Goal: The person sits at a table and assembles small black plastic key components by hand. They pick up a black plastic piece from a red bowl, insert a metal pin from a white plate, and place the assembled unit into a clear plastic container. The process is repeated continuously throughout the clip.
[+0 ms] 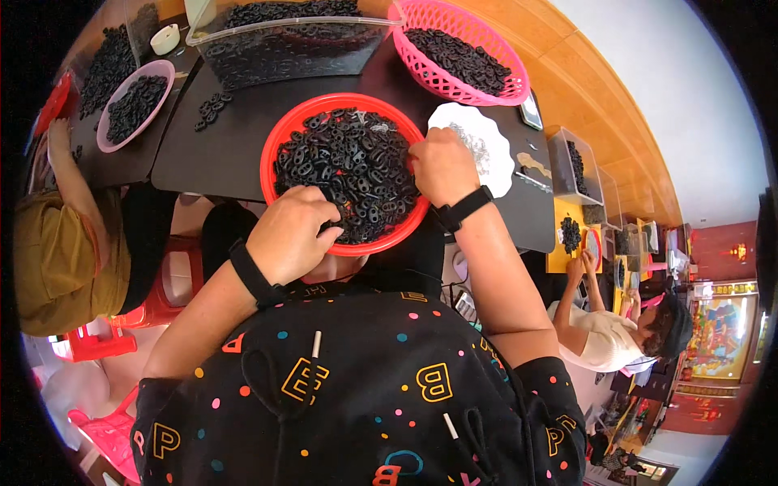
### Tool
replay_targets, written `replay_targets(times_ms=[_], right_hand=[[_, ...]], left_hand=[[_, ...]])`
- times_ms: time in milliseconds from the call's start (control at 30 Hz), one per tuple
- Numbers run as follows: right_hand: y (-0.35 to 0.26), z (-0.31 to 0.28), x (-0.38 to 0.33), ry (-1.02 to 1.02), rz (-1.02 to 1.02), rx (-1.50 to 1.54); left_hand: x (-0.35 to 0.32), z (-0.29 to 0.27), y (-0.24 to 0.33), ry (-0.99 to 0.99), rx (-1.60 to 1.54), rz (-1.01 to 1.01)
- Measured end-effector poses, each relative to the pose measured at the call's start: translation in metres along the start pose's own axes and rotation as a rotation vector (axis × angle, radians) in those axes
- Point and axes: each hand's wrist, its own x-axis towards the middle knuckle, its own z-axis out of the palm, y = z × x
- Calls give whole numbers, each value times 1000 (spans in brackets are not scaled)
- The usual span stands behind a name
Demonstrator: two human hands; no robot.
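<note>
A round red basket (pixel 279 138) full of small black ring-shaped parts (pixel 352 162) sits on the black table in front of me. My left hand (pixel 293 233) rests on the basket's near left rim, its fingers curled down into the black parts. My right hand (pixel 440 166) is at the basket's right rim, fingers closed and pressed among the parts; what it pinches is hidden. Both wrists wear black bands. A white scalloped plate (pixel 494 158) with small silvery pieces lies just right of my right hand.
A pink basket (pixel 442 81) of black parts stands at the back right, a clear plastic tub (pixel 284 40) of them behind, a pale pink bowl (pixel 162 77) at the left. A person in an ochre top (pixel 57 259) sits left; another person (pixel 616 332) works at the right.
</note>
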Motion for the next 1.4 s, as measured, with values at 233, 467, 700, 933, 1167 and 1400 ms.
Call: replay_targets(times_ms=[233, 467, 700, 933, 1167, 1400], right_hand=[[-6, 2, -2, -42, -28, -31], [-1, -3, -10, 43, -8, 371], [-50, -22, -50, 13, 284, 1255], [-69, -32, -53, 254, 50, 951], [-69, -29, -59, 271, 71, 970], [-71, -31, -61, 266, 75, 1002]], left_hand=[[0, -1, -3, 18, -9, -28], [2, 2, -4, 73, -65, -32], [16, 6, 16, 175, -483, -162], [22, 9, 20, -53, -876, -307], [20, 11, 22, -32, -1021, -352], [17, 11, 25, 24, -1074, -338]])
